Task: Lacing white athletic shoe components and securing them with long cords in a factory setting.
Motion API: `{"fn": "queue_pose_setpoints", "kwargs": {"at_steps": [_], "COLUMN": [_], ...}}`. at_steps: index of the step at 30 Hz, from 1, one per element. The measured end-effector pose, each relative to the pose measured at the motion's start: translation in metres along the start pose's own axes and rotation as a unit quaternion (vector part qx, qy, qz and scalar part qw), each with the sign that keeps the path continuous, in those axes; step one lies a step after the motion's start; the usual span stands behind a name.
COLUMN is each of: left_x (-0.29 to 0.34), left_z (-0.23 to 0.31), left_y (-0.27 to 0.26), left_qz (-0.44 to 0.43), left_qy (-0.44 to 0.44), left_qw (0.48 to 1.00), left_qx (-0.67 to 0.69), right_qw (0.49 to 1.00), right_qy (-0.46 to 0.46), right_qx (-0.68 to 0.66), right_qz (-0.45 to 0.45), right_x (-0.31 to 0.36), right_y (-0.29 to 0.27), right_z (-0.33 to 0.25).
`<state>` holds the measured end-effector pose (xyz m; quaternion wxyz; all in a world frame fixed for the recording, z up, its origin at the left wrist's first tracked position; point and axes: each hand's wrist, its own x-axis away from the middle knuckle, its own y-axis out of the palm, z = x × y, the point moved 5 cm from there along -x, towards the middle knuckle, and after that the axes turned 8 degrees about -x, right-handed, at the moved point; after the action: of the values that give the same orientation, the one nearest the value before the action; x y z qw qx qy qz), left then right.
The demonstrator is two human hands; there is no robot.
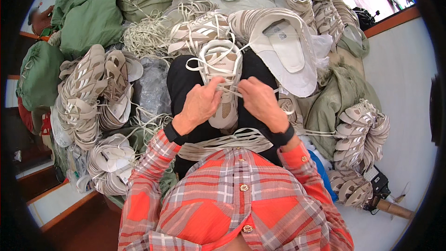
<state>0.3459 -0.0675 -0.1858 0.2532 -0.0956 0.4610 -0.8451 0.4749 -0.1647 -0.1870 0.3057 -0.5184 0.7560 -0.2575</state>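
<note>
With the beige shoe [224, 120] lying on my lap [180, 81], my left grip [200, 104] and right grip [263, 104] look pinched on its pale lace [226, 83], already crossed in several rows over the shoe's middle, though slack loops by the shoe's collar seem unfinished.

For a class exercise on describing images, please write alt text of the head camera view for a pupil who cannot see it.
A left hand and right hand handle the white laces of a beige shoe on a black-trousered lap, its toe pointing down the picture. Around it lie stacked beige shoe parts and green sacks.
</note>
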Motion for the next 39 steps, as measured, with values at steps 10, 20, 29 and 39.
{"fn": "queue_pose_setpoints", "kwargs": {"at_steps": [10, 20, 29, 39], "left_x": [-0.008, -0.016, -0.049, -0.065], "left_z": [0.005, -0.008, -0.004, 0.002], "left_y": [0.006, -0.003, 0.000, 0.008], "left_qz": [-0.070, -0.313, -0.326, -0.227], "left_qy": [0.010, -0.007, 0.096, 0.169], "left_qw": [0.997, 0.946, 0.940, 0.952], "left_qx": [-0.034, 0.083, -0.030, -0.119], "right_qw": [0.997, 0.927, 0.985, 0.997], "right_qy": [0.042, 0.249, 0.134, 0.077], "right_qx": [0.047, -0.279, -0.103, 0.000], "right_qz": [-0.049, -0.031, 0.032, 0.026], "right_x": [-0.012, 0.001, 0.002, 0.004], "right_y": [0.018, 0.030, 0.030, 0.031], "right_z": [-0.002, 0.040, 0.013, 0.000]}}
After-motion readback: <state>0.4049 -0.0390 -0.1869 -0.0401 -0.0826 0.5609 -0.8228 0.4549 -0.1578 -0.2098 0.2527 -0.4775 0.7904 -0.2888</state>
